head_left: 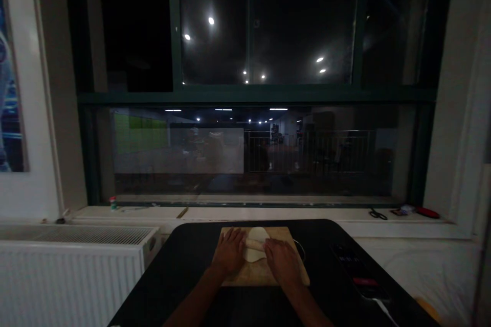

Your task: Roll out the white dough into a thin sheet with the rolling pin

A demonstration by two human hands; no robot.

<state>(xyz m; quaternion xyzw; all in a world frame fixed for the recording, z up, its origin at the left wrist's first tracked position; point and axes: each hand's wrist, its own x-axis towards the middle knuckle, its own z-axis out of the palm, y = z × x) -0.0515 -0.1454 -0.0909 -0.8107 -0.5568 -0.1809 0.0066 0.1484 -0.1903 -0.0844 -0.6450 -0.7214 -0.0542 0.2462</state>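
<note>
A wooden board lies on the black table, and on it is a flat, pale, roughly oval sheet of dough. A light wooden rolling pin lies crosswise over the dough. My left hand is on the pin's left end, its fingers pointing forward. At the other end, my right hand is closed over the pin. Both palms hide the pin's ends and part of the dough's edges.
The black table stands against the window sill. To the right lies a phone with a white cable. Scissors and a small bottle are on the sill. A white radiator is at left.
</note>
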